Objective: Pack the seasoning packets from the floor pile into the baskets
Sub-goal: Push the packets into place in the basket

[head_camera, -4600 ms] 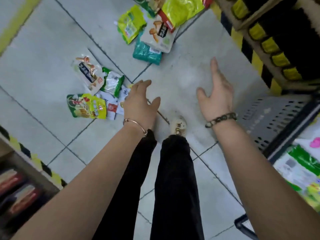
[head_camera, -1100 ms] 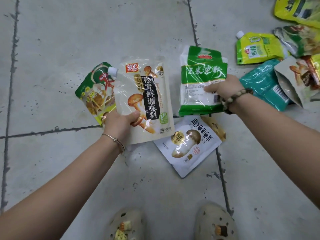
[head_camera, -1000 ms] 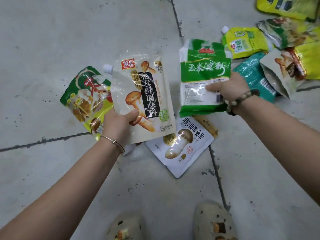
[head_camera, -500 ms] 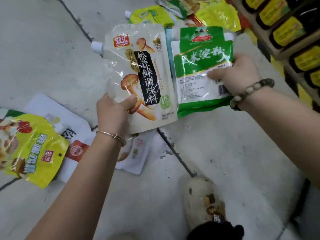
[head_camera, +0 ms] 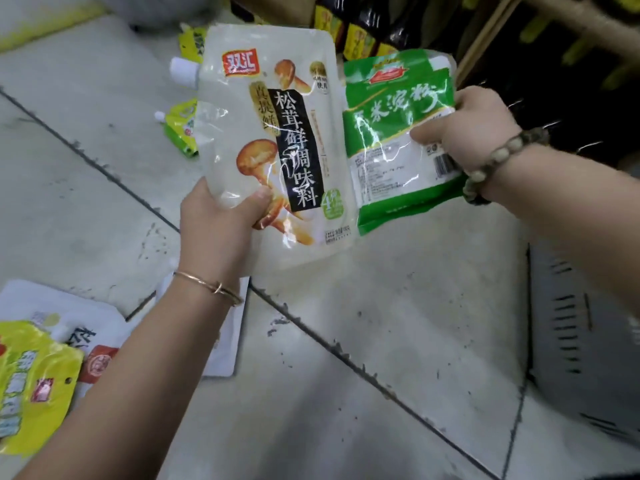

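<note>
Nearest, on the floor (head_camera: 381,323) at left, loose packets (head_camera: 34,386) lie; the grey basket (head_camera: 581,341) sits off right, closer to the right hand (head_camera: 474,133). The left hand (head_camera: 221,223) grips a mushroom pouch (head_camera: 277,143) by its lower corner, the right hand pinches a green packet (head_camera: 394,133), both upright side by side, dark shelves (head_camera: 519,46) beyond.

A white mushroom-printed pouch (head_camera: 277,147), a green-and-white packet (head_camera: 394,133), a yellow packet (head_camera: 31,386) on grey tiles (head_camera: 346,323).
</note>
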`<state>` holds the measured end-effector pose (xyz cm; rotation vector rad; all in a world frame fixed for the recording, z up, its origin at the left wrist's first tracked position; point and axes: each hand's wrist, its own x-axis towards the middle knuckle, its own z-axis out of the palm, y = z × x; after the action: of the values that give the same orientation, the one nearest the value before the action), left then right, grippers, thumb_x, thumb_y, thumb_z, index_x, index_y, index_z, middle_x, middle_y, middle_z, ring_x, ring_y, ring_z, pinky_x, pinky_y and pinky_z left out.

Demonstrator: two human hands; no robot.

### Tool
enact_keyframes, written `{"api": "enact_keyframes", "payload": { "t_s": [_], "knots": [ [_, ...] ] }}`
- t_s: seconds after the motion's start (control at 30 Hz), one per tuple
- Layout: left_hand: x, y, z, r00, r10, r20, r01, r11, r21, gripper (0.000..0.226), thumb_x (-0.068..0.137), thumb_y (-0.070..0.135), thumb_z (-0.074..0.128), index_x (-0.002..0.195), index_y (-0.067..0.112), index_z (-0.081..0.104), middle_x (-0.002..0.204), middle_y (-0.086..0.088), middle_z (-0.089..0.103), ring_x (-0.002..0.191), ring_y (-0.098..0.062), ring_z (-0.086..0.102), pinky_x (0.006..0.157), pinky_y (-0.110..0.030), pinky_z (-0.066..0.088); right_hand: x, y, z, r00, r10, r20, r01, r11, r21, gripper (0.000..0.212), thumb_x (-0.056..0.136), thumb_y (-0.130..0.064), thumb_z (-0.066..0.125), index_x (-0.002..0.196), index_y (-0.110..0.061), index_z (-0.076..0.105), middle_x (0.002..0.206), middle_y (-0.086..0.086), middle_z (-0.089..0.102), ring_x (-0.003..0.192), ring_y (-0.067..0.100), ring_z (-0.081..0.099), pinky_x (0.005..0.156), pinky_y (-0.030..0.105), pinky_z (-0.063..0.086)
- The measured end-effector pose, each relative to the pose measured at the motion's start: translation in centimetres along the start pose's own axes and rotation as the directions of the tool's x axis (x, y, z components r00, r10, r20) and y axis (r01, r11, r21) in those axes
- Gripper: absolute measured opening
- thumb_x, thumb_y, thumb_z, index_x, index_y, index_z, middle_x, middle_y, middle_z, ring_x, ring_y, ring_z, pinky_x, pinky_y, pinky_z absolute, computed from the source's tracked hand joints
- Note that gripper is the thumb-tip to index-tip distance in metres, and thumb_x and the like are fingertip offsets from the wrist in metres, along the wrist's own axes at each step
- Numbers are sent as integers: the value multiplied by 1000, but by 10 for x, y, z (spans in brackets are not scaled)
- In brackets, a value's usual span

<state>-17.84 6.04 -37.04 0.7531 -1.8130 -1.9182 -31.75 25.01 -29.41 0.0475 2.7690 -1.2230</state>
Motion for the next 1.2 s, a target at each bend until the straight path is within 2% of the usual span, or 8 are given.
{"api": "enact_keyframes", "payload": {
  "t_s": [0.3, 0.43, 0.53, 0.67, 0.8, 1.0, 1.1, 1.2],
  "knots": [
    [-20, 72, 56, 976, 90, 197, -74, 993, -90, 19, 83, 1, 64, 86, 20, 61, 78, 5, 67, 65, -6, 66, 62, -23, 54, -30, -22, -110, 991, 4, -137, -4, 1000, -3, 28, 79, -15, 69, 105, -8, 62, 97, 6, 68, 83, 22, 66, 81, 38, 54],
    [-34, 93, 84, 934, 51, 353, -10, 993, -117, 16, 85, 4, 62, 100, 7, 63, 95, -24, 68, 84, -36, 67, 80, -50, 52, -50, -12, -165, 987, -13, -159, 15, 1000, 11, 12, 81, -13, 67, 92, -11, 64, 92, 9, 69, 79, 24, 67, 73, 39, 56],
    [-47, 114, 117, 910, 59, 411, -3, 991, -137, 9, 84, 6, 63, 91, 9, 67, 89, -17, 72, 78, -29, 66, 77, -42, 51, -60, 2, -211, 973, -7, -231, 16, 999, 35, 25, 77, -16, 70, 98, -7, 60, 96, 16, 68, 84, 33, 68, 79, 49, 55],
    [-70, 150, 175, 852, 95, 516, 5, 982, -188, 11, 84, 4, 61, 87, 13, 66, 76, -3, 73, 65, -18, 68, 61, -32, 56, -68, 20, -277, 927, -12, -375, 48, 995, 87, 9, 75, -8, 70, 77, -11, 62, 81, 10, 72, 72, 24, 69, 76, 45, 56],
    [-98, 179, 241, 782, 119, 612, 31, 973, -229, 16, 85, -1, 58, 83, 14, 63, 68, -3, 70, 53, -15, 64, 49, -26, 54, -71, 45, -343, 885, 21, -465, 24, 996, 91, 23, 73, -10, 72, 92, -1, 63, 96, 22, 68, 83, 35, 67, 81, 52, 54],
    [-134, 199, 341, 739, 104, 666, 48, 977, -206, 16, 85, -1, 62, 99, 6, 61, 83, -12, 66, 63, -25, 64, 61, -38, 57, -63, 102, -429, 810, 101, -578, -40, 992, 118, 20, 72, -8, 73, 70, -4, 53, 67, 10, 59, 51, 21, 58, 59, 37, 52],
    [-150, 197, 382, 724, 96, 683, 16, 988, -155, 14, 83, 3, 66, 96, 6, 63, 81, -9, 64, 64, -22, 62, 66, -36, 55, -60, 133, -459, 787, 131, -603, -73, 990, 120, 20, 73, -13, 74, 67, -7, 55, 59, 8, 60, 56, 24, 57, 65, 42, 49],
    [-164, 192, 414, 740, 68, 669, 6, 994, -107, 34, 81, 6, 69, 113, 2, 59, 95, -11, 65, 78, -25, 64, 75, -39, 55, -51, 158, -475, 752, 161, -639, -74, 984, 161, 27, 79, -22, 69, 60, -10, 53, 56, 8, 56, 52, 22, 53, 65, 40, 46]
  ]
}}
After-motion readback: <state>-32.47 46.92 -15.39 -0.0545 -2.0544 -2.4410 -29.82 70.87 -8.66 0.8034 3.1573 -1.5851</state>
